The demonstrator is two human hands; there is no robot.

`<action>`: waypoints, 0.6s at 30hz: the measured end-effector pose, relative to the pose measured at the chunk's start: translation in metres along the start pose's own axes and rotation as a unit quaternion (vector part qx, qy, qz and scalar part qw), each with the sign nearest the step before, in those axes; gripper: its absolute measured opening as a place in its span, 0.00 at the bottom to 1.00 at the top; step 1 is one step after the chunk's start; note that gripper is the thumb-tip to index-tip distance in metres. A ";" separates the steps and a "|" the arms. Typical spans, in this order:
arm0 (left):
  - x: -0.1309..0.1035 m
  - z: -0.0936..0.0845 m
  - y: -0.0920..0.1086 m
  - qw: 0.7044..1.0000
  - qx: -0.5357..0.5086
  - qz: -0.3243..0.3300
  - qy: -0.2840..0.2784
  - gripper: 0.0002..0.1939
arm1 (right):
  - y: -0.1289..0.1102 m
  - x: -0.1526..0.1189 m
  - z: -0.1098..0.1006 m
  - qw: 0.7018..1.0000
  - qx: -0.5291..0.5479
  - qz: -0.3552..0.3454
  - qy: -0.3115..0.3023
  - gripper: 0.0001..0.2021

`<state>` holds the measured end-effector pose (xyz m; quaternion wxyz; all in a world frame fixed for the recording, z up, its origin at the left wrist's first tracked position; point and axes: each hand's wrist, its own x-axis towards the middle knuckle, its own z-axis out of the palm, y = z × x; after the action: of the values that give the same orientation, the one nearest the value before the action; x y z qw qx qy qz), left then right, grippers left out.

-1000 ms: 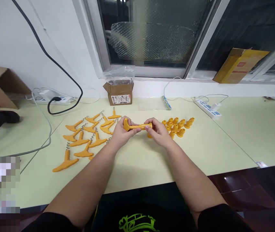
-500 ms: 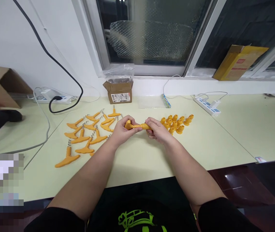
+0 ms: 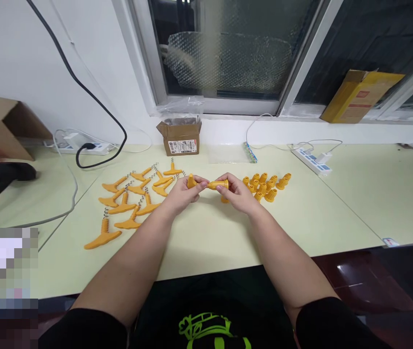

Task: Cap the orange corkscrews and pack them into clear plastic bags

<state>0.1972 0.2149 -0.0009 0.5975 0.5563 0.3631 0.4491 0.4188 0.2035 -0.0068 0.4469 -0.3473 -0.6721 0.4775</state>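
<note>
Yellow T-handled plastic pieces with metal spirals (image 3: 121, 207) lie on the pale green tabletop (image 3: 209, 242). Beside them, the left hand (image 3: 182, 196) has its grip around one more yellow T-handled piece (image 3: 191, 181); the right hand (image 3: 240, 195), grip narrow, pinches a yellow flared plastic sleeve (image 3: 218, 185) near standing yellow sleeves (image 3: 262, 188).

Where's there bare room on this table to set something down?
The widest bare stretch of table lies right of the yellow sleeves and right power strip. Another patch lies between the forearms, reaching the near edge. It's crowded left of the left hand, with yellow T-handles, and right of the right hand, with sleeves.
</note>
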 end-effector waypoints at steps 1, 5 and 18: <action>0.001 0.000 0.000 1.000 -0.012 -0.013 -0.002 0.20 | 0.000 0.000 0.000 1.000 -0.012 -0.009 0.004 0.18; 0.000 0.004 0.001 1.000 -0.013 -0.017 -0.003 0.20 | -0.004 0.000 0.002 1.000 -0.006 0.013 0.015 0.18; -0.003 0.006 0.008 0.999 -0.008 -0.020 0.031 0.23 | -0.008 -0.004 0.006 1.000 -0.016 0.018 0.009 0.18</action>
<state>0.2008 0.2100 0.0074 0.5992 0.5299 0.3893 0.4567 0.4140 0.1957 -0.0014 0.4390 -0.3707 -0.6690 0.4714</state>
